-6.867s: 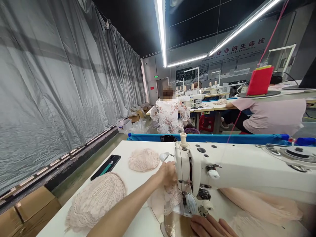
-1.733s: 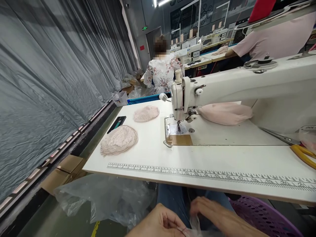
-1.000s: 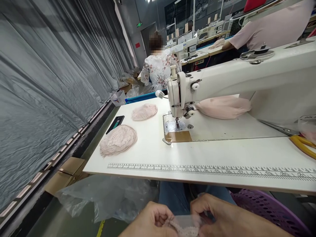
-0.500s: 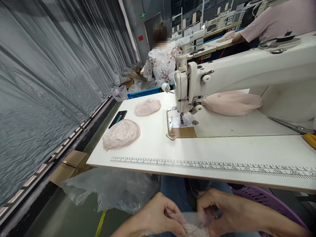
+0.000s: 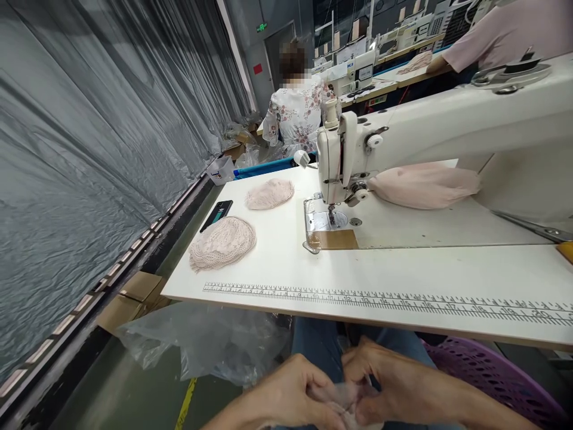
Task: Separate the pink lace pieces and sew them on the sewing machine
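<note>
Low over my lap, in front of the table edge, my left hand (image 5: 298, 394) and my right hand (image 5: 380, 382) are both closed on one piece of pale pink fabric (image 5: 345, 397). The fabric looks thin and partly see-through between the fingers, and its lower part runs out of the picture. On the table to the left lie a stack of pale pink lace pieces (image 5: 224, 242) and a smaller pale pink stack (image 5: 270, 194). A white sewing machine (image 5: 333, 161) stands beyond my hands, its needle over the metal plate.
A ruler scale (image 5: 380, 301) runs along the front of the white table (image 5: 277, 257). Pink fabric (image 5: 425, 186) lies under the machine arm, scissors (image 5: 530, 227) at right. A dark phone-like object (image 5: 217, 215), plastic sheeting (image 5: 210, 340) and a purple basket (image 5: 487, 376) are nearby. Two people sit ahead.
My hands have drawn closer together and the fabric is bunched more between them. The lace texture seen earlier at the bottom is now mostly covered. The view has shifted slightly.
</note>
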Motion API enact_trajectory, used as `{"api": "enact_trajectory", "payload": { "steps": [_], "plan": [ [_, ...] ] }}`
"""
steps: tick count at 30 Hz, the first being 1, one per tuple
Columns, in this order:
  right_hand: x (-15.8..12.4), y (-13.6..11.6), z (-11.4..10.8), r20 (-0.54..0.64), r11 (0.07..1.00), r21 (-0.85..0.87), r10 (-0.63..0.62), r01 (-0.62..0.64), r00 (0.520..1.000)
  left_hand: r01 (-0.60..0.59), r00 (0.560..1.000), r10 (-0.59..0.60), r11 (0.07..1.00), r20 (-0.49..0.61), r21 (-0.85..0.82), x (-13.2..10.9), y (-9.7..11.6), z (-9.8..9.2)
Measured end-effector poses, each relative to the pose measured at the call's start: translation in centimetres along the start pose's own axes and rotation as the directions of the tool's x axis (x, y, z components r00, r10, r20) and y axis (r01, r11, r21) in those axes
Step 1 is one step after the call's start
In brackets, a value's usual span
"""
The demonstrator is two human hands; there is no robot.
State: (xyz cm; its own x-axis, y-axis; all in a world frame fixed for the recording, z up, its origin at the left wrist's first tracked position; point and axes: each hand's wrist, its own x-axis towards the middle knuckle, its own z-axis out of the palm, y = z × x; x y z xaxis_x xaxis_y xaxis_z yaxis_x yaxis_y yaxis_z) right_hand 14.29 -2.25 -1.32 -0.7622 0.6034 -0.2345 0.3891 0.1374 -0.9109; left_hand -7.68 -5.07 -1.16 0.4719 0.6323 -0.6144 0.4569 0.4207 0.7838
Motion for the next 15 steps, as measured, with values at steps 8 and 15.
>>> {"api": "enact_trajectory", "payload": {
  "steps": [8, 15],
  "plan": [
    [-1.8, 0.7, -0.9, 0.001, 0.994, 0.043, 0.097, -0.097, 0.995, 0.065, 0.998, -0.065, 0.996, 0.011, -0.062, 0.2, -0.1, -0.7],
    [-1.7, 2.3, 0.3, -0.022, 0.982, 0.187, 0.003, 0.001, 1.0, 0.081, 0.996, -0.079, 0.993, 0.029, -0.081, 0.1, -0.2, -1.2]
  ]
}}
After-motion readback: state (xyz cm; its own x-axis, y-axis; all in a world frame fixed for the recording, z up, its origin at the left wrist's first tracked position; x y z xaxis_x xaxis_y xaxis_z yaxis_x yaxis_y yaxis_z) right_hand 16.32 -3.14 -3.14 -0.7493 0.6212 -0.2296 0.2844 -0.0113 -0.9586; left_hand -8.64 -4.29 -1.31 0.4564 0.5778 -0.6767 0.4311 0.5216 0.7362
